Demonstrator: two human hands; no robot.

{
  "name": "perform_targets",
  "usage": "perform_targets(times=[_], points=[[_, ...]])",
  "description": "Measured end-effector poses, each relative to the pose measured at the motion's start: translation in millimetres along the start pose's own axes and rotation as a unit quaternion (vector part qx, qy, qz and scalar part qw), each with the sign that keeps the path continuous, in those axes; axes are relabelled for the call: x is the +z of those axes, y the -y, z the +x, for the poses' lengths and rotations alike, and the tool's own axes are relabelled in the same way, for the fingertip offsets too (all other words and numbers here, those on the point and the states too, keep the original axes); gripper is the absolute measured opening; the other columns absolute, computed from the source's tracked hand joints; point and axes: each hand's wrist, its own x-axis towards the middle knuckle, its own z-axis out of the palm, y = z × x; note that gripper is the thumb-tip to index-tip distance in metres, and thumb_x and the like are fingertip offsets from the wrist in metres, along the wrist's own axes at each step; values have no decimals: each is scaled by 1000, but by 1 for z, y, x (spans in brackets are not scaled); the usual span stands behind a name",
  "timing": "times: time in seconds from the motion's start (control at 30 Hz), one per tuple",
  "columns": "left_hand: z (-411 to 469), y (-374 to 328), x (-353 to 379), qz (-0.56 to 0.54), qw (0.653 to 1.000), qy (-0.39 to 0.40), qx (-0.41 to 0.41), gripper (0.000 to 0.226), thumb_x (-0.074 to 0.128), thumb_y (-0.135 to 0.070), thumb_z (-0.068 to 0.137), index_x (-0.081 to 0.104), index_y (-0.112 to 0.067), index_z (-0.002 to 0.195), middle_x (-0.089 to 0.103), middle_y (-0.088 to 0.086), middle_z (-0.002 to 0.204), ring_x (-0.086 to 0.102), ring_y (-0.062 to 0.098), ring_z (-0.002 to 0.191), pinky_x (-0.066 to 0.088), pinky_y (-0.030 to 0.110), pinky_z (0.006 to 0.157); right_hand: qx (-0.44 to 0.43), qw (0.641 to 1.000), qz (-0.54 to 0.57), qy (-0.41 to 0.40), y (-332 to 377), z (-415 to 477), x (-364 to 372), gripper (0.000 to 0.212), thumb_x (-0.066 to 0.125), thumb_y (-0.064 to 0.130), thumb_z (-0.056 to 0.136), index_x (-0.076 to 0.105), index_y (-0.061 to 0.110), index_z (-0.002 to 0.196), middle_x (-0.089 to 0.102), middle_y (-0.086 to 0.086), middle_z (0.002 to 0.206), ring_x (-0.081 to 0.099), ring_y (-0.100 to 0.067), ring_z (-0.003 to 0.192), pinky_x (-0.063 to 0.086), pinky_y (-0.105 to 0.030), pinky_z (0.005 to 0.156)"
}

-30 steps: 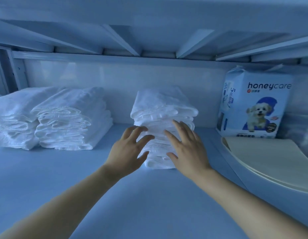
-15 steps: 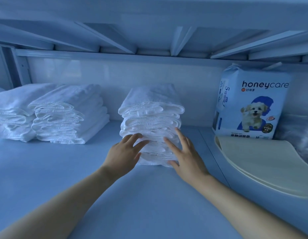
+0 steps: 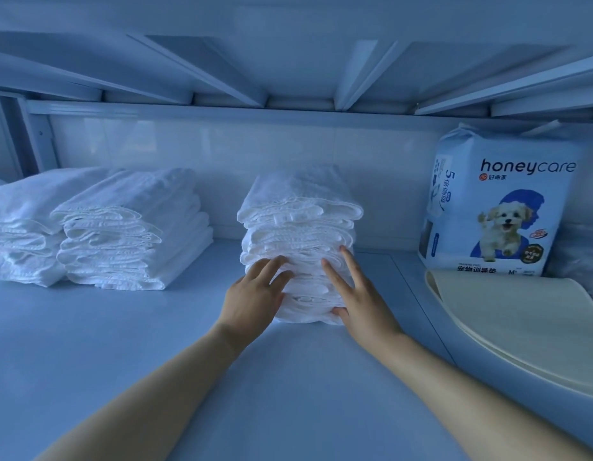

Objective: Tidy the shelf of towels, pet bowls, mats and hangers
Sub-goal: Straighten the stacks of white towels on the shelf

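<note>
The middle towel stack sits in the center of the frame, flat on the blue shelf. It's a tall pile of folded white towels, w/ the folded edges facing you. Both your hands are on its front side, low down. Your left hand is flat on the lower left part, fingers straight & a bit spread, not curled round anything. Your right hand is flat on the lower right part, fingers long & straight & pointing up the pile, thumb down by the bottom towel. So both hands are open & just pressing on the pile, not grabbing it. Mid left of the frame is a 2nd towel stack, lower & wider, well apart from the middle one. Just past it, touching it, is a 3rd towel stack at the left edge. On the right side stands a pet pad pack w/ a small dog pic & the word "honeycare" on it. In front of the pack, lower right, lie flat cream mats in a pile. Behind it all is a pale wall. Across the top of the frame you see the underside of the next shelf w/ its metal bars.
</note>
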Motion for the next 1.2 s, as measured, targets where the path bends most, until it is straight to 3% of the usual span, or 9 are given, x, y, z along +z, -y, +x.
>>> perform_targets(times=[0.13,0.27,0.47,0.63,0.83,1.0,1.1,1.2], points=[[10,4,9,8,1000,-1,-4,46,89,-24,53,72,-24,95,67,-3,108,67,21,86,48,24,40,8,1000,-14,5,-5,8,4,93,58,7,88,-9,39,144,-25,6,153,42,-21,121,45,-26,85],[11,4,18,-6,1000,-16,-12,45,88,-23,54,73,-24,96,67,1,101,66,27,83,53,32,55,-16,1000,-3,-2,-12,0,7,87,55,17,91,-12,42,141,-30,15,150,39,-20,126,48,-27,79],[6,4,21,-44,999,-13,-27,38,84,-18,63,72,-21,99,65,3,110,64,27,94,55,35,65,0,999,30,-30,-17,-13,5,65,53,18,93,21,43,144,-14,18,153,18,-11,140,44,-26,94],[1,10,21,-50,999,-3,2,44,80,-23,70,67,-22,112,62,3,120,62,27,104,56,36,69,33,999,4,-22,-15,-10,8,60,56,22,91,28,39,143,12,0,150,32,-17,132,47,-28,89],[-2,15,23,-55,996,60,21,61,70,-46,74,54,-24,129,50,3,133,49,28,119,51,39,84,34,999,16,-24,-15,-9,10,62,61,16,88,34,33,141,17,-3,148,38,-18,127,43,-25,87],[-2,19,23,-42,993,110,22,72,63,-51,78,36,-31,141,33,-2,145,33,24,131,41,37,98,39,999,8,-17,-11,-8,7,63,58,17,90,30,34,143,12,-1,151,40,-18,125,45,-27,89],[-1,17,21,-41,993,112,24,65,62,-41,83,36,-29,142,33,0,146,33,25,131,43,38,97,33,999,-11,-10,-9,-10,6,72,56,15,90,16,39,146,8,2,152,38,-17,127,46,-28,85],[0,17,19,-48,992,118,17,64,60,-31,85,33,-30,143,29,-4,149,29,22,134,44,35,95,8,999,-36,9,-6,-9,5,78,50,10,92,5,43,146,-6,4,156,24,-16,137,48,-29,84]])
